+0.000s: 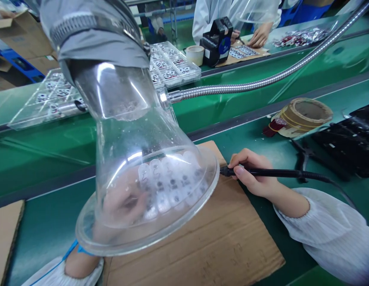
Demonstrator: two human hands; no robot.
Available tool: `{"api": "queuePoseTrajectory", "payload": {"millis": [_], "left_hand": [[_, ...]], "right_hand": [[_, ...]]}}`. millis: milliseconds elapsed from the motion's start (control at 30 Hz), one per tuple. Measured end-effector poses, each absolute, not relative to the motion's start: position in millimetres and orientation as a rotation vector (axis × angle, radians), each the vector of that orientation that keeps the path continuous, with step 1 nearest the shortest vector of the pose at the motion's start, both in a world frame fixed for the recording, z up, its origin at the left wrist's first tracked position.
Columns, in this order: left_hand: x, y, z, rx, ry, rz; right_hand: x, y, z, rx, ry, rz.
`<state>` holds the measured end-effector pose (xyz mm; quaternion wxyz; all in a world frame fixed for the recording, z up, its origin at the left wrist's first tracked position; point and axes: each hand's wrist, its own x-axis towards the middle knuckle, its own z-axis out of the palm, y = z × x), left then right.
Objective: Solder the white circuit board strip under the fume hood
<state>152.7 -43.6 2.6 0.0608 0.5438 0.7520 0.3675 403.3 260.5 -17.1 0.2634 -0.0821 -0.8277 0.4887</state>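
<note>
My right hand (254,171) grips the black handle of a soldering iron (273,172), its cable trailing off to the right. The iron's tip end is hidden behind the rim of a clear fume hood (113,139). Seen blurred through that hood, my left hand (126,198) has its fingers curled by the left side of a panel of white circuit boards (169,180) with dark markings. What those fingers hold, if anything, I cannot make out. Under the panel lies a brown cardboard sheet (202,242). A blue strap (71,249) goes around my left wrist.
A flexible metal arm (246,85) crosses above the bench. At right stand a tape roll (306,115) with dark red pieces beside it and a black object (348,139). Behind the green divider are clear trays (172,65) of parts and a co-worker's hands (260,35).
</note>
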Motion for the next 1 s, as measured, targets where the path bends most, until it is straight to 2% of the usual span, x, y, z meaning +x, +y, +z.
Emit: {"api": "queuePoseTrajectory", "payload": {"millis": [200, 500, 800, 1000], "left_hand": [[150, -44, 4, 1.747, 2.303, 1.019], [149, -43, 4, 1.852, 2.339, 1.142], [149, -52, -16, 1.731, 2.498, 1.086], [147, -49, -15, 1.785, 2.440, 1.035]], "right_hand": [[403, 261, -17, -0.214, -2.245, 1.329], [401, 252, -14, -0.288, -1.990, 1.491], [398, 248, -13, -0.252, -2.251, 1.278], [398, 249, -13, -0.201, -2.310, 1.237]]}}
